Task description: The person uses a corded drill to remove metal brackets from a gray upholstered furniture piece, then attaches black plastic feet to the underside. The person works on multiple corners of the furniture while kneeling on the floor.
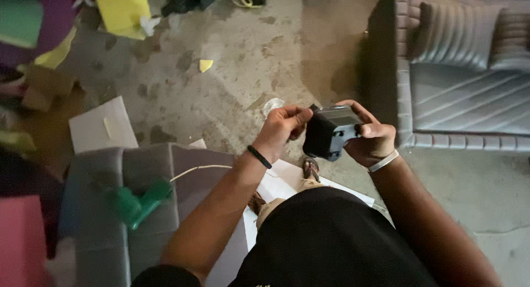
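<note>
Both my hands hold a small dark grey, boxy device (330, 131) in front of me, above the concrete floor. My right hand (372, 137) wraps its right side, thumb on its face, with a white band on the wrist. My left hand (281, 128) pinches the device's left upper edge with fingertips; a black band circles that wrist. I am standing; my black shirt and one sandalled foot (311, 169) show below.
A grey upholstered piece (138, 182) stands at my left with a green tool (137, 203) and a cord on it. A grey sofa (464, 71) is at the right. Coloured foam and fabric scraps (44, 27) lie at the top left. White sheets (102, 127) lie on the floor.
</note>
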